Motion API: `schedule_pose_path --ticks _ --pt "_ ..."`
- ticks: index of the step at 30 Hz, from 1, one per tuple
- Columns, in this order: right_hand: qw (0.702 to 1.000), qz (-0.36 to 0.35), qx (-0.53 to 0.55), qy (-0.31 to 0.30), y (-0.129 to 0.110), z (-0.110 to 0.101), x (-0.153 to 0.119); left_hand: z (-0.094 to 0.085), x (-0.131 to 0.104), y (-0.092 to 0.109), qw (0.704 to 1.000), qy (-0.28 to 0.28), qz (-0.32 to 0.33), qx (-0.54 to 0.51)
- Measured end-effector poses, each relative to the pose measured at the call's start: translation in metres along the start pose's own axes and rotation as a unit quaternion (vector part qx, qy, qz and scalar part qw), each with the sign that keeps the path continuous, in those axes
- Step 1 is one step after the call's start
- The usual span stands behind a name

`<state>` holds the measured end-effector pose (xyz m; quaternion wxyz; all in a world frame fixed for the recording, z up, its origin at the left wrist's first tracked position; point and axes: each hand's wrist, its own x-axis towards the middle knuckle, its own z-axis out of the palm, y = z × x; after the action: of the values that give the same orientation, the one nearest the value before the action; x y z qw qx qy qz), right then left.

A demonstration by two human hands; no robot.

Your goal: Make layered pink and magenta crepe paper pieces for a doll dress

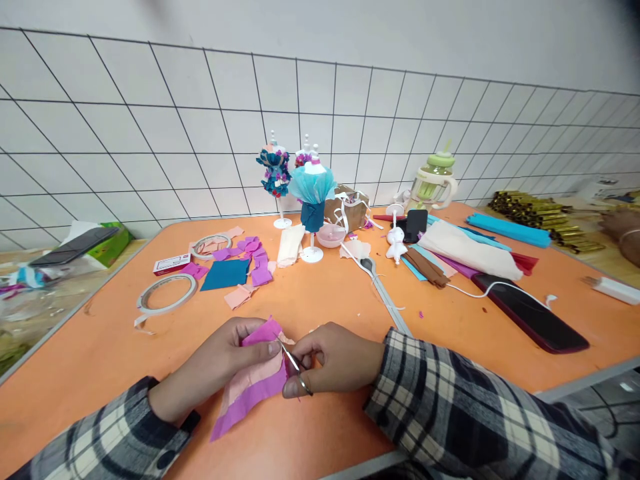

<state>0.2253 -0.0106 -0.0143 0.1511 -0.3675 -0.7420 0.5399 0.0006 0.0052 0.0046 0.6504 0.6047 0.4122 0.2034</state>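
Note:
Near the front edge of the orange table, my left hand (233, 357) pinches layered purple and pale pink crepe paper (255, 393) between thumb and fingers. The paper's long end hangs down toward the left. My right hand (330, 360) holds small metal scissors (295, 363) by the finger loops, with the blades pointing up-left against the right edge of the paper. Both hands are close together at that edge. A small pink scrap shows beside the blade tips.
Tape rolls (167, 294), a blue paper square (226, 274) and purple scraps lie back left. Small dress stands (313, 253) rise at the back centre. A phone (530, 313), white cable, rolled papers and a bottle (433, 183) are at the right.

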Motion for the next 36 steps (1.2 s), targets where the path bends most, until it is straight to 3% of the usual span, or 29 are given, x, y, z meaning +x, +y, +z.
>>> schedule_pose_path --ticks 3,8,14,36 --pt "1.000 0.004 -0.008 0.000 -0.0011 -0.0008 -0.0001 0.0004 0.0002 0.0005 1.000 0.021 -0.001 0.010" --pt "1.000 -0.008 0.005 -0.009 -0.0004 -0.0011 -0.0004 0.0012 0.0006 0.0019 1.000 0.000 -0.003 -0.007" --pt "1.000 -0.004 -0.010 -0.008 0.0027 -0.0006 0.0006 0.0013 -0.0006 0.0021 1.000 0.029 -0.010 0.005" --pt "1.000 0.020 -0.019 -0.014 0.0011 -0.0014 -0.0002 0.0011 0.0009 0.0037 0.999 0.032 -0.016 0.021"
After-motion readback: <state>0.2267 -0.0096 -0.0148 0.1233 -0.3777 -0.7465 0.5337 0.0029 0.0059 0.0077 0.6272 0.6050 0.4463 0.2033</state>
